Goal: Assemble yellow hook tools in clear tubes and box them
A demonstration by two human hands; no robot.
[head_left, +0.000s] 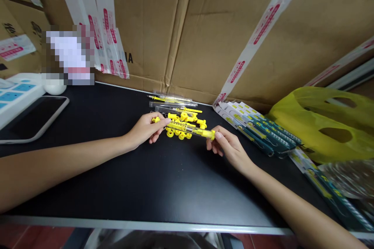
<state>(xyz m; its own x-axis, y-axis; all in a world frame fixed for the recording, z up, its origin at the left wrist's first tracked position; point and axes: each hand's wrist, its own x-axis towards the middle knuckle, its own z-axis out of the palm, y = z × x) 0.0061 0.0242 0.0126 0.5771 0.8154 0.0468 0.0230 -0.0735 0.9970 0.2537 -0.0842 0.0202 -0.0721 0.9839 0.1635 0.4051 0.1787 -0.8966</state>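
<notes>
A clear plastic tube [191,128] with yellow end pieces is held nearly level between my two hands above the black table. My left hand [148,127] pinches its left end, where a yellow loop-shaped piece sticks out past the fingers. On the right end is a yellow cap [208,134], gripped between the thumb and fingers of my right hand [229,146]. Inside the tube a slim yellow and metallic item shows, too small to make out. Just behind and below it lie several loose yellow caps [181,136], partly hidden by the tube.
Beyond the caps lie several clear tubes [172,104] and thin yellow-handled pieces. Printed packages [254,126] are stacked on the right beside a yellow plastic bag [318,124]. A phone [32,118] and a white power strip [22,89] sit left. Cardboard boxes [146,19] wall the back.
</notes>
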